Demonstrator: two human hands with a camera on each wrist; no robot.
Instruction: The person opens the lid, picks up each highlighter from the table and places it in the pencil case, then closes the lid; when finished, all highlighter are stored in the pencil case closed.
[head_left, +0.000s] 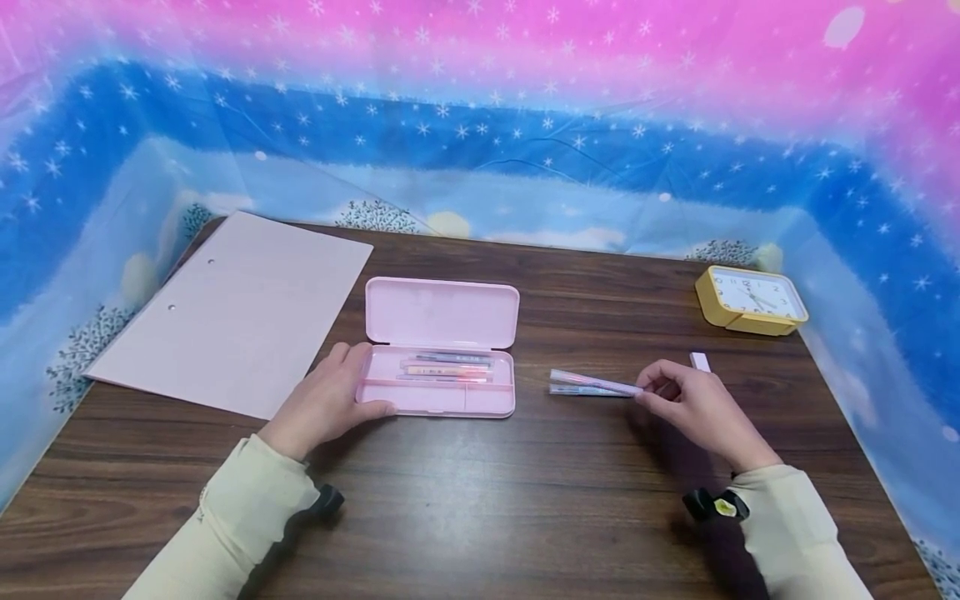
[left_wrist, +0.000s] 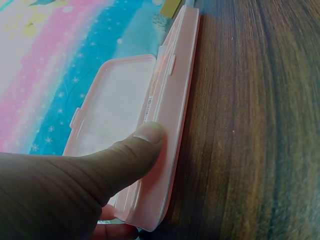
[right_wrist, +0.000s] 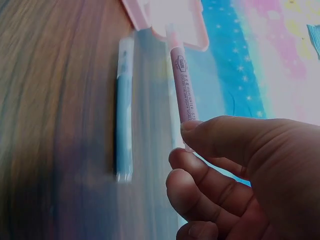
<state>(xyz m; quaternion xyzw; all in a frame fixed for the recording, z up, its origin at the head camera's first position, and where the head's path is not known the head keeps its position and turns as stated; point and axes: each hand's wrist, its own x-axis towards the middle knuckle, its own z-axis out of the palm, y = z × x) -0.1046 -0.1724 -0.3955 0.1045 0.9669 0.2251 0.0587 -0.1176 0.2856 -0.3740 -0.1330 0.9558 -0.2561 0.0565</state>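
A pink pencil case [head_left: 442,313] lies with its lid raised, several pens [head_left: 450,369] in its back compartment. My left hand [head_left: 321,406] grips its left end, the thumb [left_wrist: 145,137] along the front wall and the other fingers round the end. Between thumb and fingertips, my right hand [head_left: 697,410] pinches one end of a slim pink-purple highlighter [right_wrist: 184,87], whose other end points toward the case. On the table, a blue-grey pen [right_wrist: 124,120] with a clear cap lies beside and below the highlighter.
A small white block [head_left: 700,362] lies just behind my right hand. Farther back on the right stands a yellow clock [head_left: 752,298]. A large pale sheet [head_left: 247,317] with two holes covers the table's left side. Patterned cloth [head_left: 480,133] surrounds the back and sides.
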